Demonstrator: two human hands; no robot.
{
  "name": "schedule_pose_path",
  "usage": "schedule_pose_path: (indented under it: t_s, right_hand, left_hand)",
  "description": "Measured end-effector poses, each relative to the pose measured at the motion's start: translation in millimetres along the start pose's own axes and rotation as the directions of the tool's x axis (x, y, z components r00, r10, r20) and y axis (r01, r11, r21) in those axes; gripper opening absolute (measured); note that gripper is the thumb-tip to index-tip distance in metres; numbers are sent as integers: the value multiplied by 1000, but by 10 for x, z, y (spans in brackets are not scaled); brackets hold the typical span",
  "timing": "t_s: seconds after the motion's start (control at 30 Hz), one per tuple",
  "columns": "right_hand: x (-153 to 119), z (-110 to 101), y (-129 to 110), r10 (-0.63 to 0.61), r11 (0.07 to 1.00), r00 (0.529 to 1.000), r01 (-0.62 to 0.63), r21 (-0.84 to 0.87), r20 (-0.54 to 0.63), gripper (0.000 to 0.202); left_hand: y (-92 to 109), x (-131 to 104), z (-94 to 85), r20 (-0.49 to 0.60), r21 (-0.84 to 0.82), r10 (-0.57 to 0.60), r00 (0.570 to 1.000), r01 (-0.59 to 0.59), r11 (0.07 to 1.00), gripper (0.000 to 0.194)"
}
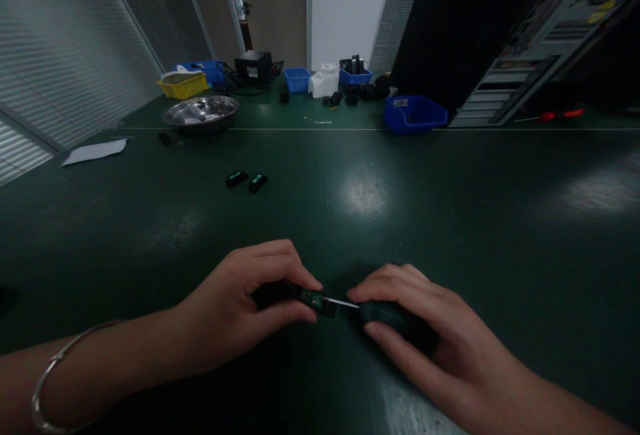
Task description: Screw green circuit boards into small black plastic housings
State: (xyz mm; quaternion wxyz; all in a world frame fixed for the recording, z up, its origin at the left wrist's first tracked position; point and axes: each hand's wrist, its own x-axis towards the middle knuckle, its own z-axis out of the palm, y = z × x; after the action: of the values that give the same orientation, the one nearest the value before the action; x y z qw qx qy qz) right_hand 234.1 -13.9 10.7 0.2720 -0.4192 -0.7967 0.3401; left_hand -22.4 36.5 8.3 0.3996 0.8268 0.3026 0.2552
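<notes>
My left hand [265,295] pinches a small black part with a green circuit board [316,299] between thumb and fingers. A dark-handled screwdriver [383,315] is gripped in my right hand [425,328], its thin metal shaft pointing left. The shaft's tip meets the black part at the board's edge; the exact contact point is too small to tell. Two similar black parts with green faces, one [237,178] on the left and one [258,182] on the right, lie side by side on the green table [310,221] beyond my left hand.
A metal bowl [201,113] and white paper [95,151] are at the back left. Farther back stand a yellow bin [185,86], a black box [253,67], a small blue bin [297,80] and a white device [324,81]. A larger blue bin [415,115] sits right of them.
</notes>
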Motion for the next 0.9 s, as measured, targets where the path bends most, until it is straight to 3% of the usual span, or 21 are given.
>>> schedule_pose_path:
  t_s: [0.33,0.47,0.9]
  right_hand:
    - [5,17,26,30,999,998,-31,-15,-59,28]
    - [0,19,28,31,1000,998,-31,4,-62,29]
    - [6,11,25,38,999,999,-38,25,12,27]
  left_hand:
    - [-19,22,-2,142,216,23,990,-53,975,32]
    - [-2,13,-12,156,252,6,988,-46,967,29]
    - [-27,-6,-1,-40,242,129,991,-116,963,29]
